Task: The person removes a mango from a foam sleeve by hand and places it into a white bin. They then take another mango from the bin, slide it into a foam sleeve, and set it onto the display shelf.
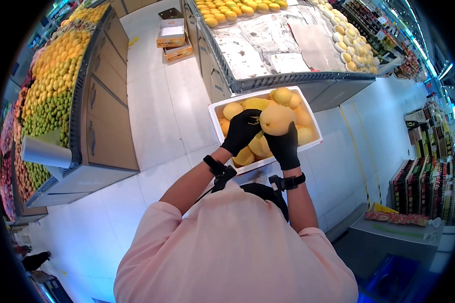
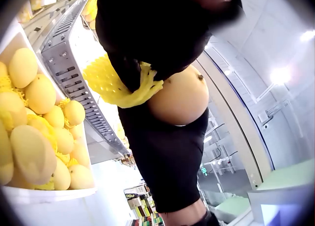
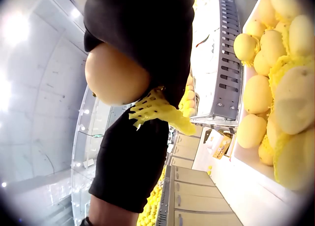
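Both hands wear black gloves and meet over a white foam box (image 1: pixel 216 108) of yellow mangoes. My right hand (image 1: pixel 284 147) grips a large, smooth yellow mango (image 1: pixel 277 120) from its right side and below. Pinched in the fingers of my left hand (image 1: pixel 244 132) is a yellow foam net sleeve (image 2: pixel 112 83), bunched up right beside the held mango. In the right wrist view, the sleeve (image 3: pixel 158 110) hangs between the two hands, off the bare mango (image 3: pixel 115 75). Several mangoes in the box have similar yellow nets around them.
Behind the box stands a display counter (image 1: pixel 253 83) with rows of yellow mangoes (image 1: pixel 237 10) and white-wrapped fruit (image 1: pixel 350 45). A fruit shelf (image 1: pixel 81 116) lines the left. Open cartons (image 1: pixel 173 38) sit on the floor between them. Stacked goods (image 1: pixel 422 182) stand at right.
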